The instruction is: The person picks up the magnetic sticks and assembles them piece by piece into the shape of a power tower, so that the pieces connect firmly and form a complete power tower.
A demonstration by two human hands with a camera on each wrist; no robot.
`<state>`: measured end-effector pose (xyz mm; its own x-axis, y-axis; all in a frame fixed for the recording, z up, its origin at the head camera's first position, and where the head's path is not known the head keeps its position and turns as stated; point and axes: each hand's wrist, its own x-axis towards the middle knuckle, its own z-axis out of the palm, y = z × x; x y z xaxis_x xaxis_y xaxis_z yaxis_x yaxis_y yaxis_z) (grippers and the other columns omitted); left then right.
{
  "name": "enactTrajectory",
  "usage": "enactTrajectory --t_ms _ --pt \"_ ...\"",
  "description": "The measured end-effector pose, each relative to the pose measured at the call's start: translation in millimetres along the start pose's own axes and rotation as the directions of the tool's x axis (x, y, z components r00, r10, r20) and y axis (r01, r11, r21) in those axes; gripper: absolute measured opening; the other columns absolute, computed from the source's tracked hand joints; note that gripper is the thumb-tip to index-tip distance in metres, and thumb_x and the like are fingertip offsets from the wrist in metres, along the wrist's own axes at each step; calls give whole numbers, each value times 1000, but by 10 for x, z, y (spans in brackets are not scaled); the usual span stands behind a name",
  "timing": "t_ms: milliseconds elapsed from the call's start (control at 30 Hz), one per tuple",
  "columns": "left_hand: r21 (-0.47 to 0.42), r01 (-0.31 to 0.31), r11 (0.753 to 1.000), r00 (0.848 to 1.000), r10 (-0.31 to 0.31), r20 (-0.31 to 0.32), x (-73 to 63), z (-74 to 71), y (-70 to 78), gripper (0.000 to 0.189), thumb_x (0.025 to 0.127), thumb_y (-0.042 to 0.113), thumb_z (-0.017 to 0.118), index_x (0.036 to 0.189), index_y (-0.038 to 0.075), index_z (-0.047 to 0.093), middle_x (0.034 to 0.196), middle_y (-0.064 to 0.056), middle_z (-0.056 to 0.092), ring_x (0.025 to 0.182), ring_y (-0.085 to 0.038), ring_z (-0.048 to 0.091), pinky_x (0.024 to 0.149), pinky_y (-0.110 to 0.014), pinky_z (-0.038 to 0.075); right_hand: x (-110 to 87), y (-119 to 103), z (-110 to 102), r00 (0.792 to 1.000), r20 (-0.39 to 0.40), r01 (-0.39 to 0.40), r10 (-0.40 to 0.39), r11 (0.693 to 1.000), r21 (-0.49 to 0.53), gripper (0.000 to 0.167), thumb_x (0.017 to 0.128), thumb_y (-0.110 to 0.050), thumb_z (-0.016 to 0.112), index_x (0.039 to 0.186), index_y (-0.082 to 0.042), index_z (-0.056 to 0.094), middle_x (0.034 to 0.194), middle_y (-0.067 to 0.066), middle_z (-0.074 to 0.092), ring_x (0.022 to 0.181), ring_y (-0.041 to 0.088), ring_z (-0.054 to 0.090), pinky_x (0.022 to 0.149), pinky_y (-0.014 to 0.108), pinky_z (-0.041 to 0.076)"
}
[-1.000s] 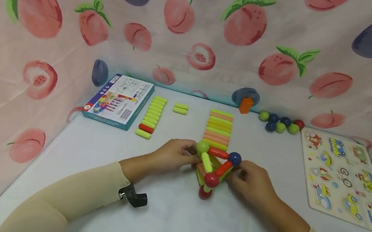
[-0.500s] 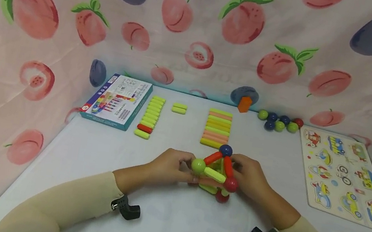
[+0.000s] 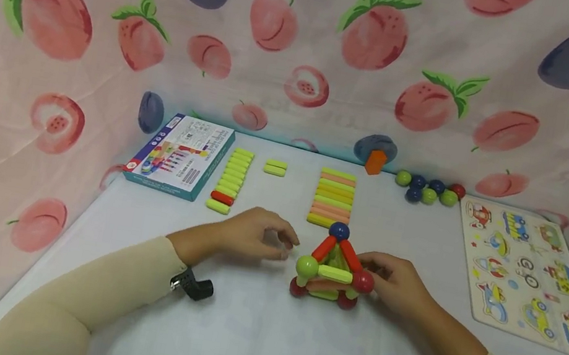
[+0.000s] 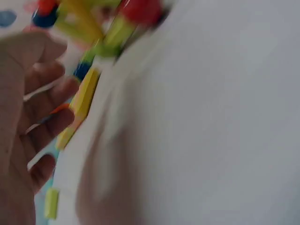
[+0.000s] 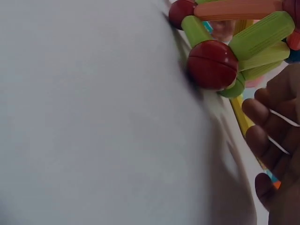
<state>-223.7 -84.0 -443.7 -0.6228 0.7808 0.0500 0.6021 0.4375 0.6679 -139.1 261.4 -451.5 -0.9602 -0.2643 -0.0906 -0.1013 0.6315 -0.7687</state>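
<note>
A frame of magnetic rods and balls [image 3: 334,274] stands on the white table between my hands. Its upper triangle joins a blue ball [image 3: 339,231], a green ball [image 3: 307,267] and a red ball [image 3: 363,282] with two red rods and one yellow-green rod. More red balls [image 5: 212,64] sit at its base. My left hand [image 3: 254,235] is apart from it on the left, fingers loosely bent around nothing. On the right, my right hand [image 3: 397,281] is beside the upper red ball, with relaxed, spread fingers [image 5: 258,110] in the right wrist view.
Behind the frame lies a row of yellow, green and orange rods [image 3: 333,198]. Further left are a column of short rods [image 3: 232,178], two more rods [image 3: 275,167] and a box [image 3: 181,154]. An orange block [image 3: 375,162], loose balls [image 3: 429,195] and a picture puzzle board [image 3: 533,276] are at right.
The frame has been turned so the blue ball is at the back and the green ball at front left. My left hand has let go and drawn back left.
</note>
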Motion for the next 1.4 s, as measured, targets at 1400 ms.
enactTrajectory --t_ms 1400 --pt "-509 6 861 997 -42 -59 626 -92 666 26 108 14 64 133 8 67 124 -5 69 120 -19 62 101 -33 55 -302 220 148 903 -40 411 -427 888 -205 40 85 -22 92 120 -31 76 112 -22 74 93 4 64 85 34 52"
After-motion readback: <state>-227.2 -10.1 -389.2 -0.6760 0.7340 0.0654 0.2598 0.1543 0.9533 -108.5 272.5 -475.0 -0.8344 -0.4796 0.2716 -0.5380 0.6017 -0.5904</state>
